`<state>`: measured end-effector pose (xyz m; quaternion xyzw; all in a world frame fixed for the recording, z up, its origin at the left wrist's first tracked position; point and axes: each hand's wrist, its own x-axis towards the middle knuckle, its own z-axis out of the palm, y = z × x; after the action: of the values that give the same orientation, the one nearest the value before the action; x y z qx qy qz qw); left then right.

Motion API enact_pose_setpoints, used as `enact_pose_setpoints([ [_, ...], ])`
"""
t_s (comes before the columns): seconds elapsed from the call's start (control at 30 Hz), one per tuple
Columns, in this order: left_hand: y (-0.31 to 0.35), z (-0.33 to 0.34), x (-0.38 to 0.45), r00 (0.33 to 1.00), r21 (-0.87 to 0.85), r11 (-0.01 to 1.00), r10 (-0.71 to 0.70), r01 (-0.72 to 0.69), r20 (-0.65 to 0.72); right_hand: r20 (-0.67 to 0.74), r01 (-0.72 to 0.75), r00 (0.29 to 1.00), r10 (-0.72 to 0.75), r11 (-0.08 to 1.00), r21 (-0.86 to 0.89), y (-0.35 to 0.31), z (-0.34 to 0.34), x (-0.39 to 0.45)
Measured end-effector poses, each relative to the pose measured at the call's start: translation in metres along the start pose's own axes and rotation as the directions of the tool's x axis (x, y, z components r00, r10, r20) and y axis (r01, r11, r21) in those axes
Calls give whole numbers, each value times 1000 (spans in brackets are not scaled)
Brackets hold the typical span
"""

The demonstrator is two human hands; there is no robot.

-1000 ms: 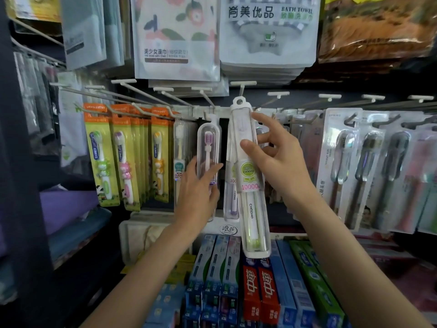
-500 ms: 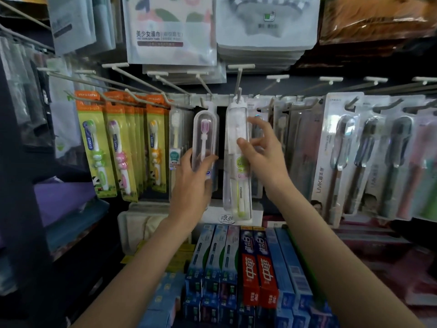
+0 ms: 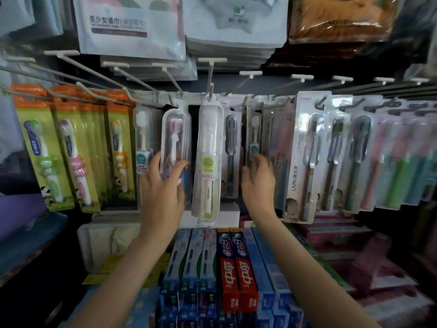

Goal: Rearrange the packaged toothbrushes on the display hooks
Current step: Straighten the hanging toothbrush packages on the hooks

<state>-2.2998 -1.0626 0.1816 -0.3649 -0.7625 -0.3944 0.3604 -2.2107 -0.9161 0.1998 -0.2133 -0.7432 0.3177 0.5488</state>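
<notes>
- Nearest to me, below both wrists, I see toothpaste boxes (image 3: 227,275) stacked in rows, red ones in the middle and blue ones either side.
- My left hand (image 3: 160,188) is raised to the rack; its fingers (image 3: 155,162) and thumb curl round the lower part of the pink brush pack (image 3: 175,140), thumb on the front, fingers at the left edge.
- That clear pack hangs upright from a hook, and the brush head inside sits above my fingertips.
- My right hand (image 3: 259,183) is up beside the rack with its fingers (image 3: 261,162) loosely spread and a little bent; they hold nothing, though the tips lie at, or just in front of, a narrow pack (image 3: 254,138). I cannot tell whether they touch it.
- Between my two hands hangs the white case (image 3: 209,159), a tall clear pack with a green round label and a white brush; it hangs straight from the centre hook (image 3: 211,74), and neither hand touches it.
- Just behind it, toward my right fingers, a dark brush pack (image 3: 230,147) hangs further back.
- Left of my left fingers hang a pack marked CLEAN (image 3: 142,147) and then yellow-green children's packs (image 3: 71,150) with orange tops, several deep.
- Right of my right fingers hangs a wide LMK card (image 3: 305,157), then more cards with dark, pink and green handles.
- Farthest, above the hooks, bagged towels (image 3: 132,27) hang in a row.
</notes>
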Motion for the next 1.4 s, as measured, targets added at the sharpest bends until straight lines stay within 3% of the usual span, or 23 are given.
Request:
enact_pose_setpoints([
  [0.33, -1, 0, -1, 1000, -33, 999, -5, 5, -7, 69, -280, 956, 285, 957, -75, 10, 12, 45],
  [0.63, 2, -1, -2, 1000, -14, 1000, -24, 24, -10, 50, -203, 979, 197, 968, 150, -1, 2, 20],
  [0.83, 6, -2, -3, 999, -25, 998, -50, 51, 5, -9, -116, 993, 116, 993, -4, -11, -17, 17],
  [1.03, 9, -5, -3, 998, -13, 998, -69, 69, 8, 52, -278, 960, 274, 945, 173, -3, -11, 18],
  [1.17, 8, -4, -2, 998, -5, 998, -56, 56, 11, 22, -190, 982, 189, 978, 83, 1, -13, 17],
  [1.3, 8, -1, -2, 998, -1, 998, -58, 58, 13, 116, -171, 977, 177, 984, -57, 2, -11, 18],
  [1.4, 8, 0, -2, 998, -7, 998, -66, 66, 12, 59, -187, 981, 187, 982, -5, 0, -6, 15],
])
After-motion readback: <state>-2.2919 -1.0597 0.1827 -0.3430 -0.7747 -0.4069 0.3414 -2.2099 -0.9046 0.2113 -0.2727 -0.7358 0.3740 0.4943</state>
